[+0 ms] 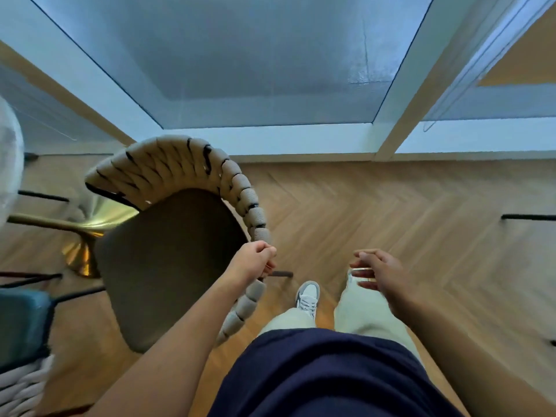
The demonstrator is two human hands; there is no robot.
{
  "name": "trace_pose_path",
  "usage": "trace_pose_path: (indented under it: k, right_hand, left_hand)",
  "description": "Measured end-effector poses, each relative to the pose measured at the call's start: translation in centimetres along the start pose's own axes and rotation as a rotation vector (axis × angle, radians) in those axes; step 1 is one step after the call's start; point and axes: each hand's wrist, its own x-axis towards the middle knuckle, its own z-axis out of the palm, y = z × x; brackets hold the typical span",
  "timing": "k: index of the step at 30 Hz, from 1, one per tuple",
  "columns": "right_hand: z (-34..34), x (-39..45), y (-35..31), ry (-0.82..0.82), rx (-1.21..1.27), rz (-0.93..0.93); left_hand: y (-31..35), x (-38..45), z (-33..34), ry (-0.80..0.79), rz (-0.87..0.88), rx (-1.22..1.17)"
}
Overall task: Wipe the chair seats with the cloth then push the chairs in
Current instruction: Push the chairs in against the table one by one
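A chair with a brown seat (168, 266) and a curved backrest of woven beige rope (168, 167) stands in front of me, left of centre. My left hand (255, 260) grips the rope backrest at its right side, fingers curled round it. My right hand (376, 272) hovers over the floor to the right of the chair, fingers loosely spread and holding nothing. No cloth is in view.
A table with a white top (9, 158) and gold pedestal base (81, 233) stands at the left. A second chair with a teal seat (21, 326) sits at the lower left. Large windows (240, 55) run behind. Herringbone wood floor (406, 212) lies to the right.
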Motion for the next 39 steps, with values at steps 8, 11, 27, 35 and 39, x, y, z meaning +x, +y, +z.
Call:
trace_pose_path:
  k: [8, 11, 27, 35, 39]
  right_hand:
    - [0.5, 9.0, -8.7, -0.341, -0.370, -0.025]
    - [1.7, 11.2, -11.9, -0.476, -0.532, -0.061]
    - [18.9, 17.7, -18.5, -0.786, -1.180, -0.173]
    - [25.6, 20.6, -21.2, -0.697, -1.182, -0.063]
    - [29.3, 22.6, -22.2, -0.627, -1.123, 0.021]
  left_hand:
    - [2.8, 2.2, 1.0, 0.221, -0.231, -0.318]
    - [3.8, 2.5, 2.2, 0.327, -0.287, -0.483]
    - [-0.1, 3.3, 7.0, 0.384, -0.699, -1.291]
    - [1.7, 6.0, 7.6, 0.426, -0.657, -1.911]
    - [2.7, 9.6, 7.4, 0.713, -0.595, -2.453]
